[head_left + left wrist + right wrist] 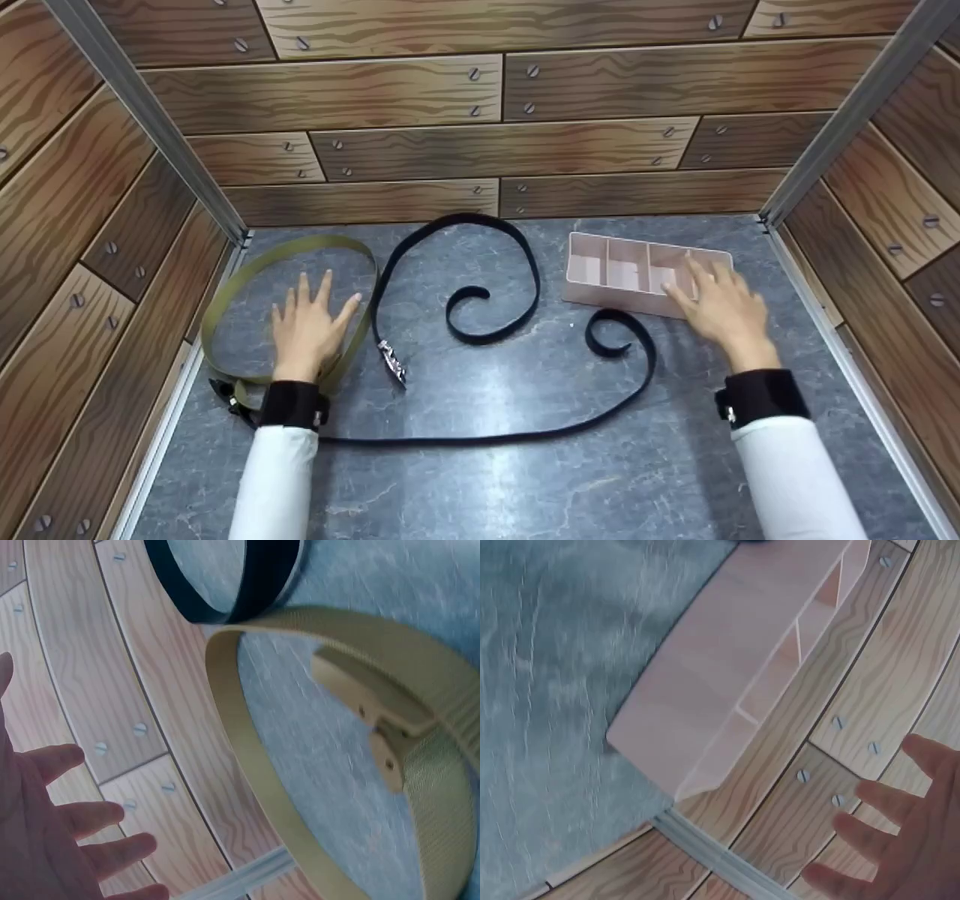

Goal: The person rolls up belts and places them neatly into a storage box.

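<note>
My left hand [307,334] hovers over the olive belt [217,300] with its fingers spread and nothing in them. That belt lies looped on edge, and its tan buckle [375,712] shows in the left wrist view. A black belt with a silver buckle [391,362] stands on edge in the middle, its tail curled inward. Over the right end of a pink divided box [622,295] is my right hand [724,311], fingers apart, holding nothing. Another black belt [480,440] runs along the front from near my left wrist to a curl by the box.
The grey marbled surface [480,495] is enclosed by wood-patterned panels [420,90] at the back and both sides. Metal rails [161,135] run along the corners and side edges. The box has several compartments.
</note>
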Demonstrator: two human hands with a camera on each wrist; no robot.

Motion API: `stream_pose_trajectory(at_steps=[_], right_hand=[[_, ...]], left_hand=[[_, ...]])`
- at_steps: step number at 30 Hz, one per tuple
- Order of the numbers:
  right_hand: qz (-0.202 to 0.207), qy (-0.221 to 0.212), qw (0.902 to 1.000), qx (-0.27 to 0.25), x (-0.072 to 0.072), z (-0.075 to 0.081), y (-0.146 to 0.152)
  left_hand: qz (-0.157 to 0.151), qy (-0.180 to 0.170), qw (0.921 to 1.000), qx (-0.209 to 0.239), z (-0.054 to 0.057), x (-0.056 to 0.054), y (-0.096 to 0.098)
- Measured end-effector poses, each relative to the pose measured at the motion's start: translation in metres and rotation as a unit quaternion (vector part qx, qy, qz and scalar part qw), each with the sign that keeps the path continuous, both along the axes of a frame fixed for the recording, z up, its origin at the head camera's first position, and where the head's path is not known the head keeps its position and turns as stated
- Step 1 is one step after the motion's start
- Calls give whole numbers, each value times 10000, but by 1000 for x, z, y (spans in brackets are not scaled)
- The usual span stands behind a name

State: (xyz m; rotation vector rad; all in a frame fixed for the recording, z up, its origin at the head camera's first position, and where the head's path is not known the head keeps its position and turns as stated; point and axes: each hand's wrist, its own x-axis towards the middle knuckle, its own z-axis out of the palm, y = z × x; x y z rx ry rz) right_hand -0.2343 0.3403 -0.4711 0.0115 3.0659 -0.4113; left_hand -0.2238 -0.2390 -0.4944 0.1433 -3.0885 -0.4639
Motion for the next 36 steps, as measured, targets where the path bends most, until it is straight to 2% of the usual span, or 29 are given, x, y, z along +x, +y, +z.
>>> stream_pose_trajectory(at_steps=[3,7,10,15,20,25,30,32,36], right_hand=[[157,-12,9999,-70,6,-8,-9],[500,182,9984,-200,14,-23,-24],[750,262,9961,-383,19,-38,-37],[1011,122,9917,-785,26,-60,-61],[1170,44,9884,-971,29,-74,-80],[986,-93,9923,-738,31,-85,-92],[686,-497,9955,-420,33,-93,-101],[701,-455,9952,-503,33,-97,-107],[1013,-179,9911,-849,35,-104,-120]], left_hand=[[-78,-48,9999,64,-3,4,9],[-205,-1,9997,155,-10,11,24],[-285,168,9991,261,-15,17,36],[-390,497,9967,504,-23,30,59],[-711,596,9948,429,-33,44,87],[-1149,675,9904,356,-45,59,110],[-1391,677,9870,435,-53,66,124],[-1477,665,9858,434,-55,67,128],[-1705,550,9827,460,-58,69,139]])
